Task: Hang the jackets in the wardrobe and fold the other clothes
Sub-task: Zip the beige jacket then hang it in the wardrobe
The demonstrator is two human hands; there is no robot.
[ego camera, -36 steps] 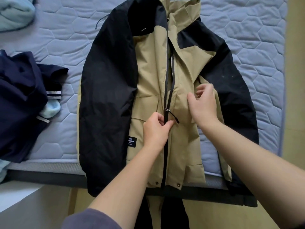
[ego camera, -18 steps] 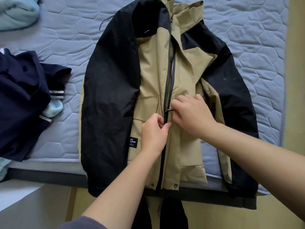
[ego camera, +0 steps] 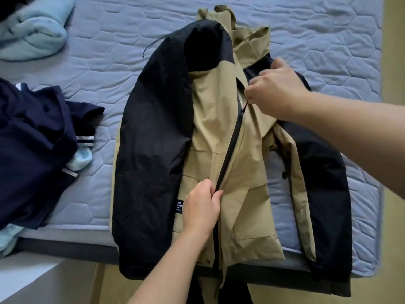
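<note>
A tan jacket with black sleeves (ego camera: 210, 119) lies face up on the bed, its hem hanging over the near edge. Its black front zipper (ego camera: 230, 150) is closed from the hem up to chest height. My left hand (ego camera: 202, 206) pinches the fabric beside the zipper low on the front. My right hand (ego camera: 277, 91) pinches the zipper pull (ego camera: 245, 106) near the chest, under the collar. The hood is bunched at the top.
A dark navy garment with striped cuffs (ego camera: 32, 139) is heaped at the left on the quilted grey-blue mattress (ego camera: 317, 29). A light blue fleece (ego camera: 30, 31) lies at the far left corner. A light blue sock (ego camera: 80, 160) peeks from under the navy heap.
My right hand took the zipper pull at mid-front and drew it up to chest height, closing the zipper. My left hand stayed low on the front, holding the fabric.
</note>
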